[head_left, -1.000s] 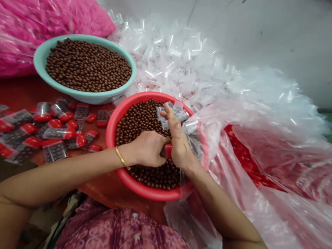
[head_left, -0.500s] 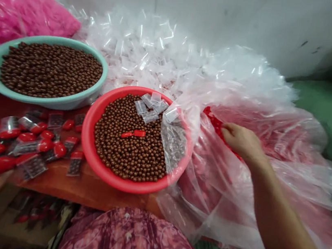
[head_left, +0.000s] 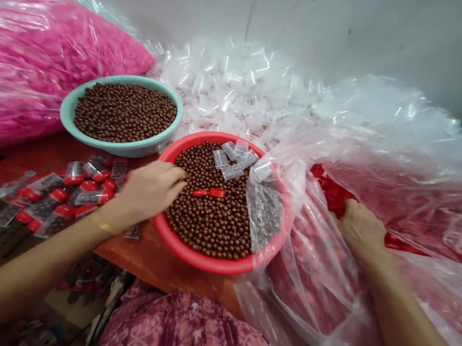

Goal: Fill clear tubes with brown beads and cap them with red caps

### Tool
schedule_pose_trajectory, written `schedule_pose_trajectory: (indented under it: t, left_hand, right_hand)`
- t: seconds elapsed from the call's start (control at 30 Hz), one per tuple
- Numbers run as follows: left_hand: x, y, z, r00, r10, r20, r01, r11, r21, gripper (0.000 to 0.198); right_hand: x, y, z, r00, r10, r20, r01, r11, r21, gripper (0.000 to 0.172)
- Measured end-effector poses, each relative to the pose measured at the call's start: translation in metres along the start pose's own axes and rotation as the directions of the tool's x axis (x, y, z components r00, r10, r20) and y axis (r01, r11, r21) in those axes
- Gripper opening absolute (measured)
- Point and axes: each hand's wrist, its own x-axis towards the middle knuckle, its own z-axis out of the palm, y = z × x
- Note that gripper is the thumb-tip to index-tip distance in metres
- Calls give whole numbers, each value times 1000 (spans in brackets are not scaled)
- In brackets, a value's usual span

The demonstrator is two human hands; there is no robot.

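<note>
Over the red plastic basin, my left hand hangs open and empty; my right hand, curled into a clear plastic bag, hides its hold. Some clear filled packets lie done, many round brown balls left.

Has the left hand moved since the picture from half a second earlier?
Yes, the left hand moved right, from beyond the packets to the left rim of the red basin.

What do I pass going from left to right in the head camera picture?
Pink-filled plastic sack → teal bowl of brown balls → red basin → clear plastic sack of red pieces
</note>
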Motion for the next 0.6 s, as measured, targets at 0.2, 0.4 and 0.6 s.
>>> schedule_pose_trajectory:
  t: [0.2, 0.4, 0.6]
  left_hand:
    - [110, 7, 54, 904, 395, 161, -419, 894, 160, 31]
    - [108, -7, 38, 837, 489, 245, -537, 818, 204, 22]
    - [51, 12, -2, 732, 393, 556, -571, 799, 187, 21]
  right_hand:
    - [-6, 2, -1, 994, -83, -77, 90, 991, 95, 32]
    - [-5, 0, -7, 998, -53, -33, 58, 986, 157, 34]
    - [-3, 0, 1, 999, -41, -25, 42, 997, 72, 43]
